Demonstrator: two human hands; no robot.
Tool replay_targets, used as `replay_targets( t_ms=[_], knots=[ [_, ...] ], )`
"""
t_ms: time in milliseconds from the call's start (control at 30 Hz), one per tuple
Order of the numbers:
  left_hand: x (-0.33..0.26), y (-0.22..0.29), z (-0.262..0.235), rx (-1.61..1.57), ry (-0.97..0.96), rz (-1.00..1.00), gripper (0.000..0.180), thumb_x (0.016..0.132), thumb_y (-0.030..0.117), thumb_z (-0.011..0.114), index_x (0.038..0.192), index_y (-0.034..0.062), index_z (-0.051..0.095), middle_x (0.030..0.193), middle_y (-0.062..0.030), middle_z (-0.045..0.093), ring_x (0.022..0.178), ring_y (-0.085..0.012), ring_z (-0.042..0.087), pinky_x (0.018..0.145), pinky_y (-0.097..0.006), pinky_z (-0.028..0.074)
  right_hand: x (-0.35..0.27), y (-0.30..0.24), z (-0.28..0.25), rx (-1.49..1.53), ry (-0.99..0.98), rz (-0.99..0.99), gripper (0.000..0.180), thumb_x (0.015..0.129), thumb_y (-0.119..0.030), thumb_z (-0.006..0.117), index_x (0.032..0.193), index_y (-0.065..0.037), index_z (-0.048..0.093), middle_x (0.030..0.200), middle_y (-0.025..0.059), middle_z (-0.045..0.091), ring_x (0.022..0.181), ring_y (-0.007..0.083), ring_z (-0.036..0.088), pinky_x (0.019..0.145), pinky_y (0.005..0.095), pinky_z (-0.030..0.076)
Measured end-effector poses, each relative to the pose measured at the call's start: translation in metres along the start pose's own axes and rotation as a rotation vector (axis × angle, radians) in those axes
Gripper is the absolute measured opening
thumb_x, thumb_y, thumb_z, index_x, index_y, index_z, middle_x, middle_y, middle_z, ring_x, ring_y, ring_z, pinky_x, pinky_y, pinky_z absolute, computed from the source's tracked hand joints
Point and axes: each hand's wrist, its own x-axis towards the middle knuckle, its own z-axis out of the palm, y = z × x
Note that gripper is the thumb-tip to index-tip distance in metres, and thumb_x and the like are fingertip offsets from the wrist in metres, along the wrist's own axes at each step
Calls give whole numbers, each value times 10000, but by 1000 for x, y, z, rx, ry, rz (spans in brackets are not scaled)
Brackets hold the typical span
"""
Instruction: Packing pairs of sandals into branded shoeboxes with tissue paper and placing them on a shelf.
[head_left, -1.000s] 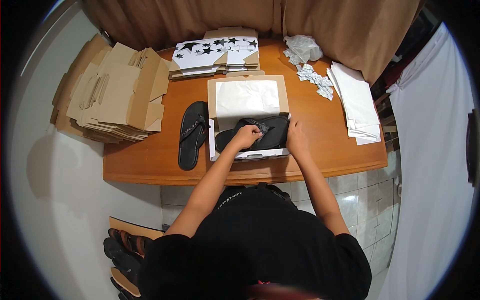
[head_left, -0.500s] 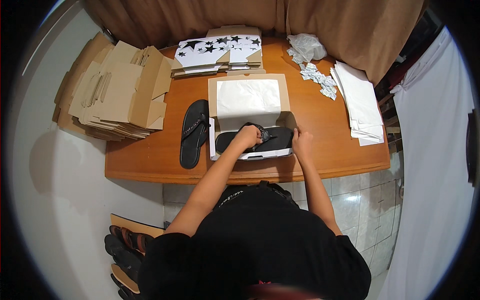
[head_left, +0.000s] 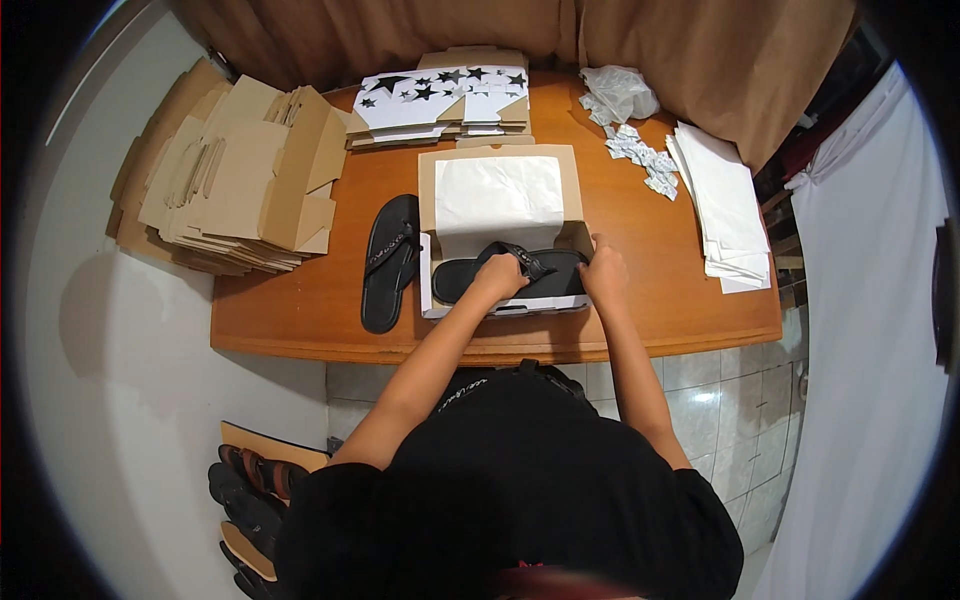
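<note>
A black flip-flop (head_left: 558, 278) lies lengthwise in an open cardboard shoebox (head_left: 427, 280), which has white outer sides. My left hand (head_left: 499, 277) is closed on the flip-flop's strap, near its middle. At the box's right end, my right hand (head_left: 606, 273) grips the short wall, its thumb over the inside by the sandal's tip. White paper (head_left: 500, 200) covers the inside of the raised lid and runs down into the box. To the left of the box, the other black flip-flop (head_left: 388, 270) rests on the wooden table (head_left: 290, 325), sole down.
Flattened cardboard boxes (head_left: 235, 180) are stacked at the left. Star-printed white boxes (head_left: 410, 110) lie at the back. Small sachets (head_left: 645, 160), a clear plastic bag (head_left: 620, 95) and white paper sheets (head_left: 715, 200) are at the right. More sandals (head_left: 245, 500) stand low at the left.
My left hand has shifted slightly down, still on the strap. My right hand's thumb has come further in over the box's right wall. The box and loose flip-flop have barely moved.
</note>
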Motion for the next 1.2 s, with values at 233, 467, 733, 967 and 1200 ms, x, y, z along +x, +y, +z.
replay_targets(
  t_ms=[233,467,733,967,1200],
  knots=[
    [-54,-31,-67,-537,868,221,182,795,176,610,866,10,628,691,-97,602,573,-179,570,561,-294,465,11,13,14,-53,-64,72,489,645,-77,736,1094,-77,544,973,203,624,915,385,593,741,463,482],
    [-45,-162,-66,-89,774,-475,581,723,343,702,1200,77,504,1130,-175,540,1048,-295,512,872,-381,403,9,3,9,-102,-119,46,536,677,-102,722,1155,-74,482,1033,208,595,947,396,575,758,471,473],
    [-36,-145,-72,15,445,-718,1010,555,489,795,1352,93,317,1348,-214,344,1255,-358,308,992,-520,233,1,-8,17,-57,63,-12,627,696,-202,726,1205,-16,409,1167,233,449,1025,390,502,802,454,456],
    [-25,-204,-82,-271,520,-674,796,513,395,843,1099,-28,510,1096,-232,581,1034,-338,562,874,-436,419,0,-7,20,-6,161,-58,626,700,-223,715,1208,-19,411,1206,247,416,1092,400,444,873,475,402],
    [-56,-150,-111,-296,974,-480,525,625,181,786,1034,-9,519,1028,-241,599,981,-398,566,839,-424,451,2,-5,20,56,312,-147,628,707,-184,691,1241,-32,396,1263,260,336,1174,418,316,954,514,289]
  ],
)
